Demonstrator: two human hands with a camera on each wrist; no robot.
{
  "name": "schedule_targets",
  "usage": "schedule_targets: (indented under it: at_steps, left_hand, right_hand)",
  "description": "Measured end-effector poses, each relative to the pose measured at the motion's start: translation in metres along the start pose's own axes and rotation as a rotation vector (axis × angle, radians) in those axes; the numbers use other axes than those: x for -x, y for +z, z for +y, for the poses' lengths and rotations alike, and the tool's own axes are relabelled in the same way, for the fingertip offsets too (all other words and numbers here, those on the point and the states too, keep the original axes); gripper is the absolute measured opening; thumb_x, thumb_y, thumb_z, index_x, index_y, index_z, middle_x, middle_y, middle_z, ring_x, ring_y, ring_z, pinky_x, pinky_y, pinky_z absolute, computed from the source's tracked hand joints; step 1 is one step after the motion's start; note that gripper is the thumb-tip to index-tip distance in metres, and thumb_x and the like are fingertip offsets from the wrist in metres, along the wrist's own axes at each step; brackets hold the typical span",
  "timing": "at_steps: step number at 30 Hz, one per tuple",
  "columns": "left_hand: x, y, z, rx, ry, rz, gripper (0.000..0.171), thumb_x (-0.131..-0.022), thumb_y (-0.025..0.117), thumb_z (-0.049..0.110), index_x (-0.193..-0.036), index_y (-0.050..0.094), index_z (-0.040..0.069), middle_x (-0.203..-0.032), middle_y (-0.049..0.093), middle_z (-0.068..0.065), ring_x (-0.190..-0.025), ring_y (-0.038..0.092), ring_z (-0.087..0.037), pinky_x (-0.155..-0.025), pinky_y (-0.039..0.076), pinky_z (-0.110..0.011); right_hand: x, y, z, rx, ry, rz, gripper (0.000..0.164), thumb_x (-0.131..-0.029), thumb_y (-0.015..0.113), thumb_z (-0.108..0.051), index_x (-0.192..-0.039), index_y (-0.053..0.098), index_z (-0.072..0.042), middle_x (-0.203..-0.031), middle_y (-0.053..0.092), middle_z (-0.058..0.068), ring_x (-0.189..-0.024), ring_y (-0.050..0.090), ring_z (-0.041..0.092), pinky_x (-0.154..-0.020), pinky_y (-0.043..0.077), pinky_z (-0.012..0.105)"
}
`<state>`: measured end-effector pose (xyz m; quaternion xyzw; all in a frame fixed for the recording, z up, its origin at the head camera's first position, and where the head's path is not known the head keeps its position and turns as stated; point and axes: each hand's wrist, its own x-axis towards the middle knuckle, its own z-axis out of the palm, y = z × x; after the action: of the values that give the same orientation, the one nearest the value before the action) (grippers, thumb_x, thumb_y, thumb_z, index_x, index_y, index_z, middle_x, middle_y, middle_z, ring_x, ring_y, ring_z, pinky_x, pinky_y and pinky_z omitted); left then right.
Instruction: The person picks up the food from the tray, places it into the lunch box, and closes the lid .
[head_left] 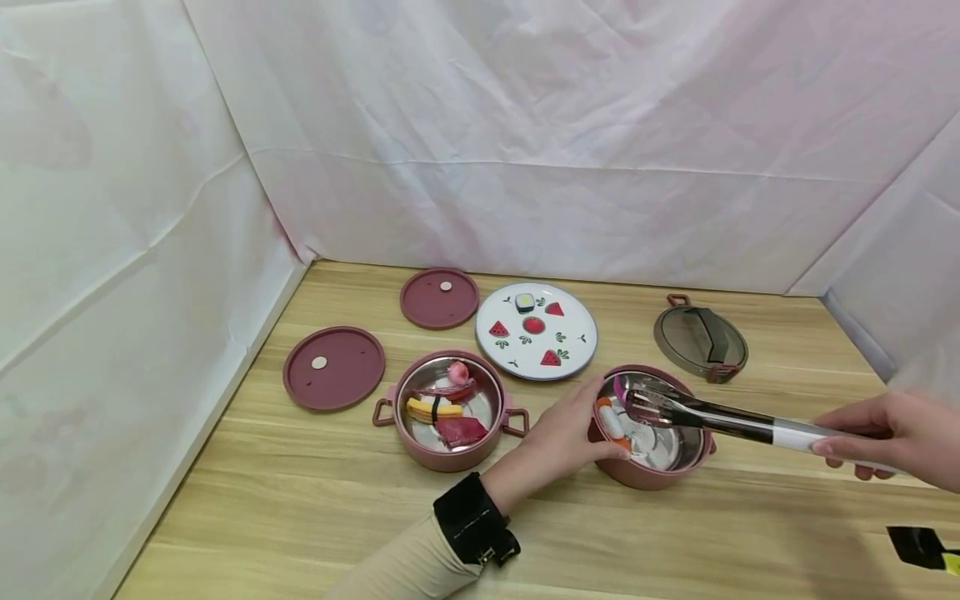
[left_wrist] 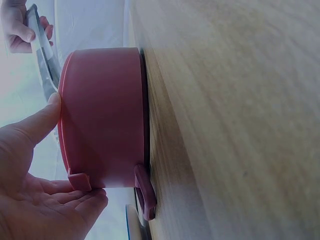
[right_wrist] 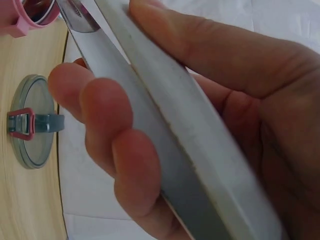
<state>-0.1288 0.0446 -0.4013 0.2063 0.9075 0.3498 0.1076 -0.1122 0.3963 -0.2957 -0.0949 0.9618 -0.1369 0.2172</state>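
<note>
My left hand [head_left: 562,429] holds a dusky-red pot [head_left: 648,477] at its left side. In the left wrist view the thumb lies at the pot's rim and the other fingers are round by a side handle [left_wrist: 80,181]. My right hand [head_left: 892,437] grips white-and-metal tongs [head_left: 738,422], thumb on one arm and fingers curled under the other. The tongs' heads reach over the rim into that pot, close to a magenta piece [head_left: 618,387]. Orange-and-white toy food [head_left: 611,422] lies inside along the left wall.
A second pot [head_left: 432,458] with several toy food pieces stands to the left. Behind are two dark-red lids [head_left: 348,375] [head_left: 431,310] and a fruit-patterned plate [head_left: 517,362] bearing a small sushi-like piece [head_left: 525,302]. A clear lid [head_left: 686,337] lies at the back right. White cloth [head_left: 525,208] encloses the table.
</note>
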Motion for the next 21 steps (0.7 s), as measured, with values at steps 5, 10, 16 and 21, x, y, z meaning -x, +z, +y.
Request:
schedule_targets:
  at_steps: [5, 10, 16, 21]
  left_hand:
    - [0.0, 0.0, 0.0, 0.009, -0.001, -0.002, 0.097, -0.083, 0.078, 0.046, -0.159, 0.024, 0.016, -0.165, 0.028, -0.002, -0.15, 0.031, -0.015, -0.121, 0.034, -0.03]
    - [0.0, 0.0, 0.0, 0.011, 0.0, 0.0, 0.097, -0.083, 0.078, 0.046, -0.159, 0.024, 0.016, -0.165, 0.029, -0.003, -0.15, 0.031, -0.015, -0.121, 0.034, -0.031]
    - [0.001, 0.0, 0.0, 0.004, 0.0, 0.004, 0.097, -0.083, 0.078, 0.045, -0.159, 0.025, 0.016, -0.164, 0.03, -0.003, -0.15, 0.032, -0.016, -0.12, 0.035, -0.031]
    - [0.0, 0.0, 0.0, 0.0, -0.001, 0.003, 0.097, -0.083, 0.078, 0.046, -0.159, 0.025, 0.016, -0.164, 0.03, -0.003, -0.15, 0.032, -0.015, -0.12, 0.035, -0.031]
  right_hand:
    - [-0.003, 0.0, -0.001, 0.033, -0.026, -0.025, 0.039, -0.099, 0.062, -0.025, -0.113, 0.069, 0.01, -0.081, 0.068, -0.006, -0.059, 0.054, -0.001, -0.052, 0.047, 0.021]
    - [-0.007, 0.004, -0.001, 0.045, -0.085, -0.017, 0.031, -0.098, 0.062, -0.026, -0.108, 0.072, 0.002, -0.074, 0.064, -0.012, -0.058, 0.052, -0.003, -0.05, 0.045, 0.02]
    - [-0.011, 0.005, -0.011, 0.013, -0.014, -0.069, 0.037, -0.1, 0.06, -0.027, -0.112, 0.07, 0.007, -0.08, 0.065, -0.005, -0.06, 0.053, 0.001, -0.052, 0.046, 0.021]
    - [-0.014, 0.006, -0.016, -0.013, 0.033, -0.097, 0.043, -0.099, 0.06, -0.029, -0.116, 0.068, 0.01, -0.083, 0.067, -0.002, -0.063, 0.055, 0.004, -0.054, 0.047, 0.023]
